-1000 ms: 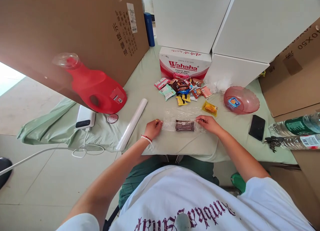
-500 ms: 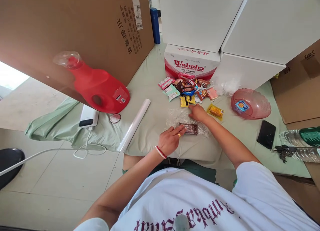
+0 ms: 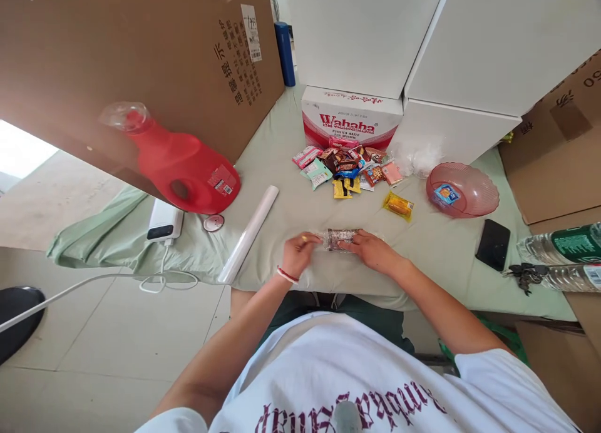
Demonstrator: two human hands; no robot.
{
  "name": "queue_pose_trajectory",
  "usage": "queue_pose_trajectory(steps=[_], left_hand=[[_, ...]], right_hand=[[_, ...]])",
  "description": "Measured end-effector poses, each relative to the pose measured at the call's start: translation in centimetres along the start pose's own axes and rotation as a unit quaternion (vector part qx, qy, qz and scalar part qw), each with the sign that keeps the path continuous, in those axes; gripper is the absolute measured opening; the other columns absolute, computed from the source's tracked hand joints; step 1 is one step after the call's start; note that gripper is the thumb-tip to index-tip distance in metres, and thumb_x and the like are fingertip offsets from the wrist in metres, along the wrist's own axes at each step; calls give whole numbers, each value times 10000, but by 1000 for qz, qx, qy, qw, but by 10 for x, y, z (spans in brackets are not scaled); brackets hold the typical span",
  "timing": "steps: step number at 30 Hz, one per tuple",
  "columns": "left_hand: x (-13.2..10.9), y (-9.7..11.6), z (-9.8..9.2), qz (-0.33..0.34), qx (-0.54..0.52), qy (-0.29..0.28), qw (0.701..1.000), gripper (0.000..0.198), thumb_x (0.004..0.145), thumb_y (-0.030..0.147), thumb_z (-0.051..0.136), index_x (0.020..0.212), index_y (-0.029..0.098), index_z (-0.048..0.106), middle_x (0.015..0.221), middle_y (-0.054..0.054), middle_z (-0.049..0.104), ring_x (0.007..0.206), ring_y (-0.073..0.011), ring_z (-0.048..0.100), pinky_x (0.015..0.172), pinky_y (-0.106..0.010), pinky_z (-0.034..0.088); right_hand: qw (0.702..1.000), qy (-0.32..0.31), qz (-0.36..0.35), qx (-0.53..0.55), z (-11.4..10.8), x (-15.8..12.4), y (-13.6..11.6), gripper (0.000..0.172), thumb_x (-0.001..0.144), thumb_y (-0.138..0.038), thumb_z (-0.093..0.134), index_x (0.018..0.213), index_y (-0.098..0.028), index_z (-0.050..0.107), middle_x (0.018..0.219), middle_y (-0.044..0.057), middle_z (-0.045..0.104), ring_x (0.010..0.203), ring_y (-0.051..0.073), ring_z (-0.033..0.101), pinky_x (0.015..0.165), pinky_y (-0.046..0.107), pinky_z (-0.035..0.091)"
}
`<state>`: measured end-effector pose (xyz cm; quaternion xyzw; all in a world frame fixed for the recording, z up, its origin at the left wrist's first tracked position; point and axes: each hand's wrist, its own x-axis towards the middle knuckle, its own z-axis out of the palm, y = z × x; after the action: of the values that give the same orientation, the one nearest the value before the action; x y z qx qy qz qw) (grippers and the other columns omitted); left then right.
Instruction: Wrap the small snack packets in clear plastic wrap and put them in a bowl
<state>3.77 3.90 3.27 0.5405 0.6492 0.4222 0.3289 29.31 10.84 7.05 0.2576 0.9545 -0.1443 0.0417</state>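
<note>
Half a second ago the clear film [image 3: 325, 240] lay spread around the brown packet [image 3: 342, 236]; now it is gathered close about it, at the near middle of the table [image 3: 291, 208]. My left hand [image 3: 297, 253] has left the packet's top and pinches the film at its left end. My right hand [image 3: 375, 253] has come nearer, fingers on the packet's right part; whether they grasp or only press, I cannot tell.
</note>
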Motion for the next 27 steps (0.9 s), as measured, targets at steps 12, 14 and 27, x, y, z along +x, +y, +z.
queue_pose_trajectory(steps=[12, 14, 27], left_hand=[[26, 31, -6, -126, 218, -86, 964, 122, 741, 287, 731, 799, 201, 667, 1041, -84, 707, 916, -230, 670, 845, -315, 473], [22, 40, -5, -118, 223, -79, 964, 67, 792, 270, 668, 786, 207, 647, 843, -49, 689, 831, -223, 650, 790, -314, 458], [20, 50, 50, 9, 157, -170, 973, 442, 926, 149, 385, 1121, 216, 776, 1139, -65, 727, 1078, -207, 671, 982, -308, 500]], right_hand=[[999, 9, 29, -33, 1, -1, -9, 502, 1063, -125, 412, 1512, -260, 590, 949, 99, 614, 956, 237, 524, 859, 334, 439], [999, 12, 30, -25, 2, 1, -11, 493, 1061, -124, 421, 1497, -262, 605, 947, 98, 613, 945, 235, 520, 859, 335, 435], [937, 213, 136, 242, 23, -27, 18, 402, 986, -223, 469, 1306, -212, 712, 1029, 88, 686, 997, 229, 607, 942, 383, 509]])
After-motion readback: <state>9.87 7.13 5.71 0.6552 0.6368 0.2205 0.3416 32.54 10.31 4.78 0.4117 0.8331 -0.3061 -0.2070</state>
